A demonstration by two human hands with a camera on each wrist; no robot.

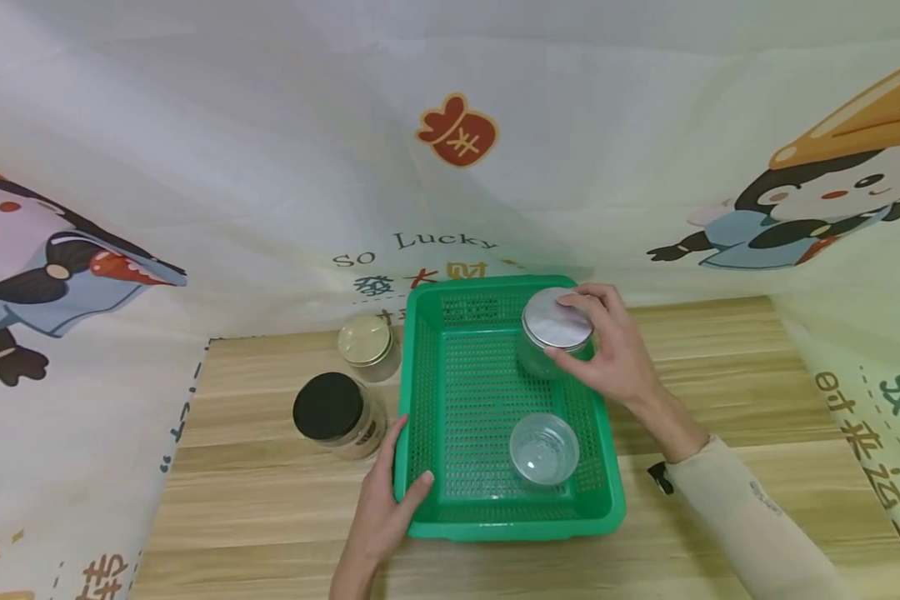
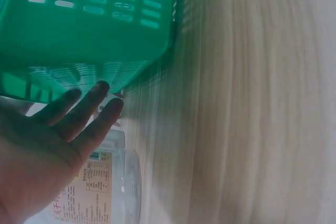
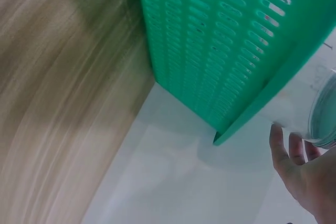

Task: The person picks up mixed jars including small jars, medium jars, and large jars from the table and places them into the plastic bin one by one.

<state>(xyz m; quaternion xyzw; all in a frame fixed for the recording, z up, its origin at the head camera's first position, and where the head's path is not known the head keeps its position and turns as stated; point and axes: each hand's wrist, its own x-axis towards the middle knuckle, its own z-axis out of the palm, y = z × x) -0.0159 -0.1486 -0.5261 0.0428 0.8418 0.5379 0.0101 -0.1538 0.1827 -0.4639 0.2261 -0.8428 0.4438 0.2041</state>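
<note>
My right hand [image 1: 611, 350] grips a clear jar with a silver lid [image 1: 557, 318], thumb and fingers around the lid's edge. In the head view this jar overlaps the far right corner of the green basket [image 1: 510, 528]; in the right wrist view its clear wall [image 3: 296, 106] shows above the basket's rim. At the basket's near left side, my left hand [image 1: 381, 508] holds the rim, thumb over the inner side and fingers along the outside. A clear round container [image 1: 544, 450] sits inside the basket, near right.
Left of the basket stand a jar with a black lid [image 1: 328, 406] and a smaller jar with a gold-coloured lid [image 1: 365, 340]. A small black item [image 1: 661, 478] lies by the right sleeve. Printed cloth [image 1: 270, 167] hangs behind and beside the wooden tabletop [image 1: 247, 500].
</note>
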